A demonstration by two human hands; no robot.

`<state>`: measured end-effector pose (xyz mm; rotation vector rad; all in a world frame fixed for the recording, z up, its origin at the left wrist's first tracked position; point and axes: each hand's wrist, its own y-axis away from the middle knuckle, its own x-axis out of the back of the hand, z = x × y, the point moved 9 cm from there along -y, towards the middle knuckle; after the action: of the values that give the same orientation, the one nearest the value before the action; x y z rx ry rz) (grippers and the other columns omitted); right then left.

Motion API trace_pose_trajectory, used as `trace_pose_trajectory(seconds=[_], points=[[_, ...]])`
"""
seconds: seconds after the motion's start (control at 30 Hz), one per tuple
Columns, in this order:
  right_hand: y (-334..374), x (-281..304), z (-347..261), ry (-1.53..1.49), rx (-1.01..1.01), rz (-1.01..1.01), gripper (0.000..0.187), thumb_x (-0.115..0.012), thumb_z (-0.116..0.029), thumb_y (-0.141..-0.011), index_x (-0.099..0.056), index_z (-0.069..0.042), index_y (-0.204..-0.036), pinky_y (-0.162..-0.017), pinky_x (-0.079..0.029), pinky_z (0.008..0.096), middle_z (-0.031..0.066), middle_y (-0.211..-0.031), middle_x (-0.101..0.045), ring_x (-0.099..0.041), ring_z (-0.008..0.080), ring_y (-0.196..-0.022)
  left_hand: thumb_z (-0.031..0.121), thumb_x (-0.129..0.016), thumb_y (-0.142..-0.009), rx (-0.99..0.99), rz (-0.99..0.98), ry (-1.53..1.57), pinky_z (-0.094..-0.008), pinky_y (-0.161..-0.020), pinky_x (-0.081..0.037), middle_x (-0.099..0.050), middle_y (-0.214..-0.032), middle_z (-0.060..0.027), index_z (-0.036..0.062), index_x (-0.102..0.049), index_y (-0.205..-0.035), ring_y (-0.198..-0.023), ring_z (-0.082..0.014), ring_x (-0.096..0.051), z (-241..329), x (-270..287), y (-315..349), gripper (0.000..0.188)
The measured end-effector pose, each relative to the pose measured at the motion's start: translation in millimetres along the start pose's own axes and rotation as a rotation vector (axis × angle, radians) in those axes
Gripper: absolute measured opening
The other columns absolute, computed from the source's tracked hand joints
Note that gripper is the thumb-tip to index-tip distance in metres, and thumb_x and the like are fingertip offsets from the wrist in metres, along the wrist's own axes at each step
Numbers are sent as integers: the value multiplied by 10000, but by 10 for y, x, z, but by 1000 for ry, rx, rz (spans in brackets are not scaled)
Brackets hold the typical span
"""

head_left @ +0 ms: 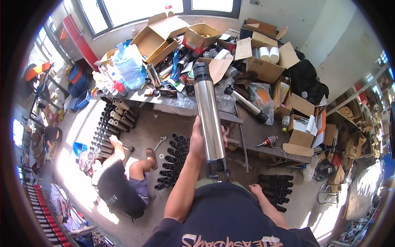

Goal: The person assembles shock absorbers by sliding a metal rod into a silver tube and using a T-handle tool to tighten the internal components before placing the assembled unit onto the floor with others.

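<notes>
The left hand [198, 142] has its grip wrapped around the steel tube [209, 119], on the near side of the desk [257, 131]; its long axis runs near to far, far end leaning left. The right hand [256, 189] hangs apart, near right; its grip I cannot tell.

- Pale walls [284, 18] rise behind the cluttered tabletop [252, 131].
- Dark-framed windows [144, 5] at the back glow with daylight.
- The grey floor [144, 127] catches bright sunlight [69, 158] at left and lower right.
- Loaded shelves [353, 98] stand along the right side.
</notes>
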<state>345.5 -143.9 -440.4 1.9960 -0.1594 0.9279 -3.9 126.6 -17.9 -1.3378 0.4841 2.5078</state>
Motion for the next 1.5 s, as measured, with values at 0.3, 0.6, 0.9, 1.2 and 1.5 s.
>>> trace_pose_trajectory(seconds=[0.3, 0.6, 0.9, 1.2, 1.5], points=[[539, 1257, -1664, -759, 437, 90, 189, -611, -212, -983, -640, -48, -893, -654, -450, 253, 0, -771, -620, -544, 80, -710, 386, -733, -826, -93, -171, -445, -399, -659, -602, -653, -926, -170, -30, -523, -1174, -761, -285, -695, -158, -350, -133, 582], [3171, 3804, -2373, -153, 886, 493, 696, -846, -324, -737, -548, -87, -1320, -656, -546, 338, 97, -1091, -641, -675, 234, -814, 167, -917, -592, 200, -661, -1324, -402, -829, -546, -672, -1021, -170, 36, -548, -1186, -921, -288, -682, -2523, -622, 219, 711], [-361, 478, 1685, -229, -319, 265, 624, -812, -372, -717, -495, -36, -1137, -810, -559, 544, 275, -1086, -600, -653, 482, -936, 375, -733, -856, 899, -513, -1607, -444, -906, -541, -677, -1177, -224, 22, -572, -1261, -997, -387, -687, -4691, 3235, 787, 561], [-2254, -209, 3681, -173, -675, 677, 621, -776, -311, -812, -437, -42, -1258, -853, -544, 533, 239, -1193, -576, -644, 471, -1009, 245, -625, -923, 1041, 828, -1423, -343, -524, -540, -671, -814, -86, 84, -592, -1081, -663, -228, -691, -2025, 5478, 1622, 228], [-2033, 56, 4042, 30, -624, 570, 500, -661, -356, -863, -621, -5, -1217, -933, -514, 513, 275, -1118, -685, -659, 430, -1068, 331, -693, -865, 785, 200, -1926, -430, -699, -509, -691, -798, -128, -13, -594, -944, -721, -266, -644, -2754, 5494, 719, 367]])
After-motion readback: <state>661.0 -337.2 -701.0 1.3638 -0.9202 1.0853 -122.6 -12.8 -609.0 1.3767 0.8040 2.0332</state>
